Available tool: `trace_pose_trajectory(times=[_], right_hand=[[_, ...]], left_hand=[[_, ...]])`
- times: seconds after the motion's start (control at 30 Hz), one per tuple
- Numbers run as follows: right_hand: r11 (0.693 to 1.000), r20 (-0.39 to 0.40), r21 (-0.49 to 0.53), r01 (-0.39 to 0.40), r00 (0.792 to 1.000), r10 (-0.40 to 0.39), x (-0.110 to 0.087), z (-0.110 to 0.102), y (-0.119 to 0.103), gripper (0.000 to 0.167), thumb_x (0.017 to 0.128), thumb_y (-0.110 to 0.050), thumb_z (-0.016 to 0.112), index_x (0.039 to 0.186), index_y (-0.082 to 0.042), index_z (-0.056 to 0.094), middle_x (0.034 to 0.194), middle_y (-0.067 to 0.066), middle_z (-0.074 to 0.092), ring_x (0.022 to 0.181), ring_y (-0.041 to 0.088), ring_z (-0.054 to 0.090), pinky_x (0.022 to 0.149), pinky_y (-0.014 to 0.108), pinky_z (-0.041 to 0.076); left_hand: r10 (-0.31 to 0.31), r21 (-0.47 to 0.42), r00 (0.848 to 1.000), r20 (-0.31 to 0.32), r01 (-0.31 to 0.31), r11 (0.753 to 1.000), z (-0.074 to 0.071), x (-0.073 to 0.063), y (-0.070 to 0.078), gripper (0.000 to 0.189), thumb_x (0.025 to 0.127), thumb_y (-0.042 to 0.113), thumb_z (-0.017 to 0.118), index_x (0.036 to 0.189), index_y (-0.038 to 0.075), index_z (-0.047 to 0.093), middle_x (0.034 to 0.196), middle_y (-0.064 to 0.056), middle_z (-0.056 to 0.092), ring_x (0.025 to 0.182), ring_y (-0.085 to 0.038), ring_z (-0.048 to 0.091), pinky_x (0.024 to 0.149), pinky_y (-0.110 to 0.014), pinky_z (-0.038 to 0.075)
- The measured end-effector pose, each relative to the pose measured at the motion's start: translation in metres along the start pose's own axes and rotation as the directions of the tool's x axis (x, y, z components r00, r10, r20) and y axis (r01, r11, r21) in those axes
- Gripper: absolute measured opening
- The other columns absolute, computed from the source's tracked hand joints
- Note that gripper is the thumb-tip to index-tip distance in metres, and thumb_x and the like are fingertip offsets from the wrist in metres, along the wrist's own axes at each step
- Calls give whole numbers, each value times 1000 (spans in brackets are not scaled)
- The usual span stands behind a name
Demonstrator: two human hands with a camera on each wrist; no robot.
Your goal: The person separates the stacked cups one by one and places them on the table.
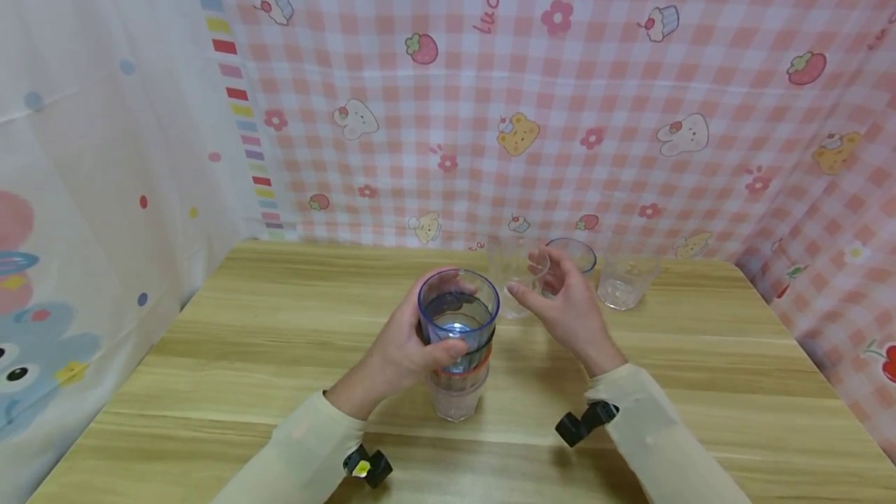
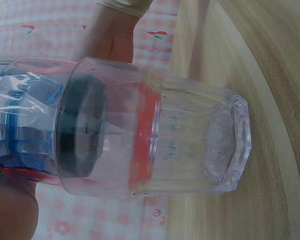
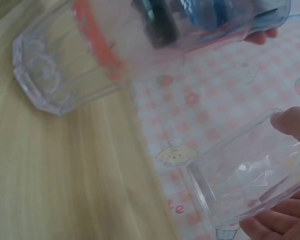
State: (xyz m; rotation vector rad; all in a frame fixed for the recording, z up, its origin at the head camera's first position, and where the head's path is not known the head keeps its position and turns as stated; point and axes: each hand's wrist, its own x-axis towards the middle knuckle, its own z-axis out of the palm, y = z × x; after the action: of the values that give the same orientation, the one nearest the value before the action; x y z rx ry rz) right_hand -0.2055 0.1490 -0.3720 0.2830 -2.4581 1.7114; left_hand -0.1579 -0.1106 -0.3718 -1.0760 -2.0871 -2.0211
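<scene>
My left hand [image 1: 409,341] grips a stack of nested clear plastic cups [image 1: 458,364], thumb across the front and fingers round the back. A blue rim tops the stack, with black and red-orange bands below and a plain clear base. The stack stands upright; the left wrist view shows its faceted bottom [image 2: 227,142] close over the wood. To its right, my right hand [image 1: 567,306] holds a single clear cup [image 1: 514,282] between thumb and fingers. In the right wrist view that cup [image 3: 250,172] appears apart from the stack, and nothing shows inside it.
Behind my right hand stands a blue-rimmed cup [image 1: 574,251], partly hidden. Another clear cup [image 1: 623,286] is farther right on the wooden table [image 1: 280,348]. A pink checked cloth [image 1: 602,99] hangs along the table's back edge, and a white curtain [image 1: 91,138] hangs at the left.
</scene>
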Motion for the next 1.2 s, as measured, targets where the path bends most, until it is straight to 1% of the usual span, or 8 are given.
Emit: trace_pose_trajectory(times=[0.1, 0.3, 0.4, 0.6, 0.67, 0.8, 1.03, 1.2], right_hand=[[1000, 5, -7, -11, 1000, 11, 2, 1, 5, 83, 97, -26, 83, 162, -2, 38, 163, 19, 52, 150, 39, 52, 128, 54, 39], [999, 17, 3, -39, 999, 39, 6, 5, 16, 84, 98, -23, 83, 162, 3, 35, 166, 22, 48, 153, 42, 48, 128, 55, 39], [998, 20, -5, -60, 998, 60, 8, 8, 21, 85, 97, -22, 82, 162, 3, 34, 167, 22, 47, 153, 44, 47, 127, 56, 40], [993, 32, -46, -107, 994, 108, 10, 12, 29, 88, 99, -24, 80, 166, 1, 29, 169, 21, 44, 154, 46, 44, 128, 57, 38], [991, 32, -58, -118, 992, 120, 11, 12, 31, 88, 100, -25, 79, 166, 1, 28, 170, 21, 43, 155, 46, 43, 128, 57, 37], [989, 32, -65, -135, 990, 137, 14, 14, 35, 90, 101, -26, 78, 167, 1, 25, 171, 21, 41, 156, 46, 41, 129, 57, 36], [982, 16, -65, -177, 984, 178, 15, 18, 36, 87, 101, -26, 77, 167, -2, 27, 172, 19, 40, 158, 46, 38, 129, 58, 36], [981, 18, -71, -183, 983, 185, 18, 21, 39, 93, 102, -30, 76, 171, -3, 18, 174, 18, 37, 159, 46, 36, 130, 57, 35]], left_hand=[[4, -1, 1000, 0, -4, 1000, 0, 0, 0, 106, 88, 67, 81, 156, -1, 36, 148, -32, 55, 127, -6, 63, 109, -26, 55], [8, -3, 1000, 4, -8, 1000, 0, 1, 0, 113, 88, 68, 81, 155, -9, 32, 148, -33, 55, 126, -4, 63, 109, -25, 55], [4, -6, 1000, 4, -3, 1000, 0, 1, -1, 112, 88, 68, 81, 155, -8, 33, 148, -33, 54, 127, -7, 64, 109, -25, 55], [-3, -16, 1000, 7, 3, 1000, 0, 0, -1, 109, 88, 67, 81, 155, -4, 34, 149, -36, 52, 133, -51, 59, 109, -25, 54], [-4, -21, 1000, 7, 4, 1000, 0, 0, -1, 108, 88, 67, 81, 156, -2, 35, 149, -35, 53, 133, -60, 55, 109, -25, 55], [-3, -20, 1000, 7, 3, 1000, 1, 0, -1, 108, 88, 68, 81, 156, -2, 34, 149, -32, 54, 133, -62, 54, 109, -26, 55], [4, -16, 1000, 11, -3, 1000, 0, 1, -1, 111, 88, 69, 81, 156, -5, 33, 149, -39, 51, 133, -58, 56, 109, -25, 54], [8, -20, 1000, 7, -8, 1000, 0, 1, -1, 114, 88, 68, 81, 156, -8, 31, 148, -39, 50, 132, -65, 53, 109, -25, 54]])
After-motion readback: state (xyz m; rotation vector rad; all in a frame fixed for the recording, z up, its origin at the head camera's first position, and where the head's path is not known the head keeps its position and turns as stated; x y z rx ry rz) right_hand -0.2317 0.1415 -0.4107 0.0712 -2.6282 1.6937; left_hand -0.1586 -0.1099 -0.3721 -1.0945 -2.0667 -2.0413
